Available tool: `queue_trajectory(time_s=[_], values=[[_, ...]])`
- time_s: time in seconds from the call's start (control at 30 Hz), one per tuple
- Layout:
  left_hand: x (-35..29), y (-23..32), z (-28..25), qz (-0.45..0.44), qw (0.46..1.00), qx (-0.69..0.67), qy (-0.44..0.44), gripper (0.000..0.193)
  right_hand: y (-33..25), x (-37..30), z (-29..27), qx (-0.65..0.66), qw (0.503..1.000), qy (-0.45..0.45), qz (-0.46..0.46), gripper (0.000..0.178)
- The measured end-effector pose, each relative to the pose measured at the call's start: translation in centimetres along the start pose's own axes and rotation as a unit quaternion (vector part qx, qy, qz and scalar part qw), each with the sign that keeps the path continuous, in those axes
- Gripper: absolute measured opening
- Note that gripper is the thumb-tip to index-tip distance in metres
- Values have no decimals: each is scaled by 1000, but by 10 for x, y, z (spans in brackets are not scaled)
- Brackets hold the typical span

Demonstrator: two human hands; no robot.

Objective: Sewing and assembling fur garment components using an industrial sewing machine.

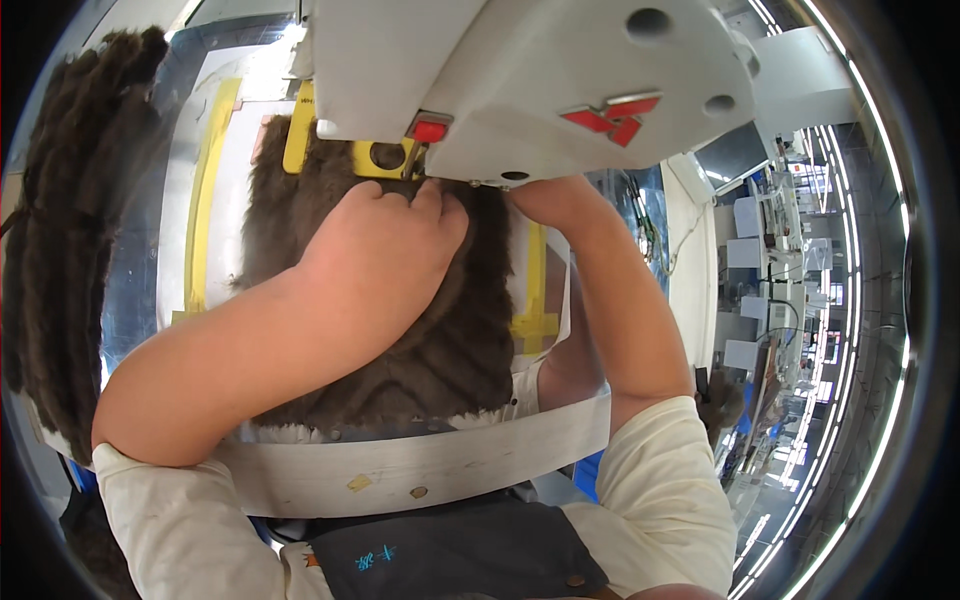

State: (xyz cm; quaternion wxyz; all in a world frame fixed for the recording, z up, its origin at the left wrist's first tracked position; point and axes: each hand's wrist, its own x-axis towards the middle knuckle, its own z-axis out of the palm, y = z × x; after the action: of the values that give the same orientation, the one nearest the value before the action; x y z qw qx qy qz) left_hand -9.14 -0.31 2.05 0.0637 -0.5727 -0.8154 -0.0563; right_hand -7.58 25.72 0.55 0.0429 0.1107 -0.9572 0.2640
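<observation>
A piece of dark brown fur (440, 350) lies flat under the head of a white sewing machine (560, 90). My left hand (395, 230) is over the fur, close to the machine's needle area, with its fingers curled inward. The fingertips point away from me, and whatever they pinch is hidden. Just right of it, my right hand (548, 203) reaches in beneath the machine head, which covers its fingers. A yellow plate with a round hole (375, 158) sits beside the needle area, beyond my left hand.
A long strip of brown fur (70, 230) lies at the far left. Yellow tape (208, 200) marks the white work surface around the fur piece. Along the near edge curves a pale raised strip (400, 475). Workbenches with equipment (770, 270) stand off to the right.
</observation>
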Motion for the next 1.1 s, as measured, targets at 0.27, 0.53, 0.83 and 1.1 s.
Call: queue_trajectory(time_s=[0.27, 0.53, 0.83, 1.1], values=[[2, -5, 0, 14, 999, -31, -2, 49, -18, -29, -11, 11, 1000, -28, -2, 33], [8, -2, -11, -5, 998, -32, -54, 35, -33, -54, 3, 41, 994, 5, -101, 44], [12, -4, -19, -10, 995, -56, -79, 33, -35, -47, 8, 19, 996, -21, -85, 39], [14, 0, -27, -4, 993, -75, -91, 40, -38, -49, 7, 8, 996, -20, -86, 35]])
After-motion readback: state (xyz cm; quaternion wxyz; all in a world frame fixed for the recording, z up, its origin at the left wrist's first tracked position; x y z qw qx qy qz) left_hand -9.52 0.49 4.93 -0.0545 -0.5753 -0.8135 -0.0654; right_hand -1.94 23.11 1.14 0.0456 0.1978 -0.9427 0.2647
